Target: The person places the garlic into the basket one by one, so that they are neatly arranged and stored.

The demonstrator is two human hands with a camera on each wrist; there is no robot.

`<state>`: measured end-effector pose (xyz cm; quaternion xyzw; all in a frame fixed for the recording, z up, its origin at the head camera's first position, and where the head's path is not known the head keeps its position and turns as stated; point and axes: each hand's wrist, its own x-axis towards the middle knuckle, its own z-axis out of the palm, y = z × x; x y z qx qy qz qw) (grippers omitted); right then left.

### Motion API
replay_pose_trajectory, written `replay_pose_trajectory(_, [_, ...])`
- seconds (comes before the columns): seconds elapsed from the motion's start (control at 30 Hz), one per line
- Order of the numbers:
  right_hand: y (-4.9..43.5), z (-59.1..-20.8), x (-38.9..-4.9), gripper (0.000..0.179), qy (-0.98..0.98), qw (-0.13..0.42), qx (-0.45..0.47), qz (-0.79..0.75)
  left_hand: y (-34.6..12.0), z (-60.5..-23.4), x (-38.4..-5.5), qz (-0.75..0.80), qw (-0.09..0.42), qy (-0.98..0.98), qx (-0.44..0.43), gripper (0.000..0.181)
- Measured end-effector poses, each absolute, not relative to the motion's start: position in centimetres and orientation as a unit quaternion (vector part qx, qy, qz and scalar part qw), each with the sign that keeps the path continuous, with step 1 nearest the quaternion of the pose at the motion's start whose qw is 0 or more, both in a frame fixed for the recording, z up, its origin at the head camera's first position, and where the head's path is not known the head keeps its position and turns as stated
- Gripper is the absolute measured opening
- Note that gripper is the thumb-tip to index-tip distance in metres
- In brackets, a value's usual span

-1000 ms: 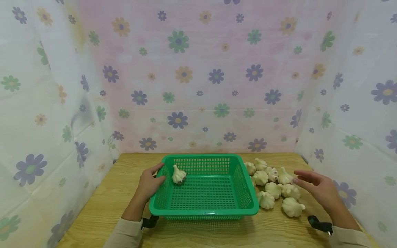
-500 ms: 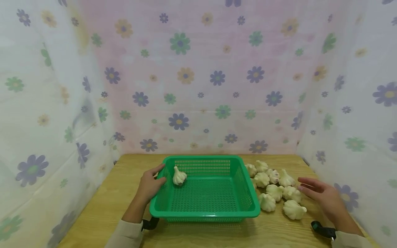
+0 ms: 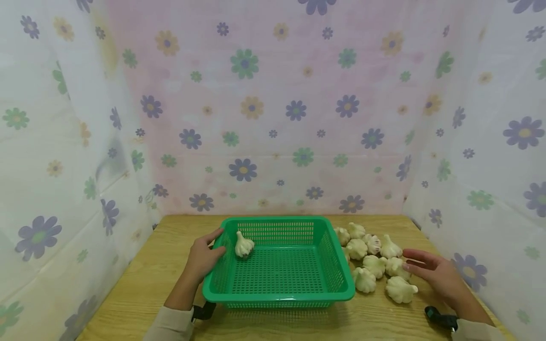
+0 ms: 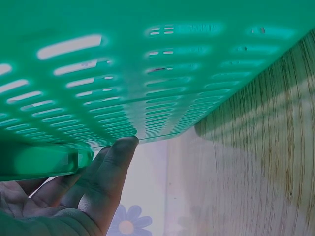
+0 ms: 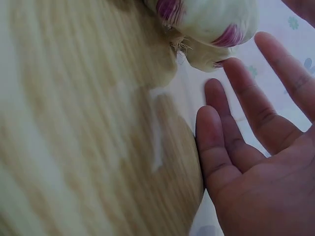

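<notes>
A green plastic basket (image 3: 279, 297) with slotted walls stands on the wooden table. My left hand (image 3: 204, 258) grips its left rim, thumb over the edge and fingers along the outer wall; the left wrist view shows those fingers (image 4: 115, 167) from below. One garlic bulb (image 3: 244, 245) sits inside, at the basket's back left. To the right of the basket lies a group of loose garlic bulbs (image 3: 374, 266). My right hand (image 3: 439, 277) is beside them, fingers spread and fairly straight, thumb tip right at the rightmost bulb (image 3: 395, 268). Nothing is held in it.
The wooden table (image 3: 149, 270) has a flowered cloth (image 3: 273, 113) behind it and on both sides. A garlic bulb (image 3: 401, 290) lies at the near side of the group. Black wrist cameras (image 3: 439, 318) are on both wrists.
My right hand drew back slightly to the right, then came in again lower, beside the rightmost bulb. The left hand, basket and garlic stay put; the head view shifts a little.
</notes>
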<state>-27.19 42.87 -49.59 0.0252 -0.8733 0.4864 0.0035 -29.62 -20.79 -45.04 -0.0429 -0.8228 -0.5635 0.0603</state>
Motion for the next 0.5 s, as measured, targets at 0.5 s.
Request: replay_pose_trajectory(0.5, [42.79,-49.80,-27.08,0.061,-0.881,0.001,0.036,0.471,-20.66,-44.81,-29.59,-0.550,0.062,-0.832,-0.040,0.064])
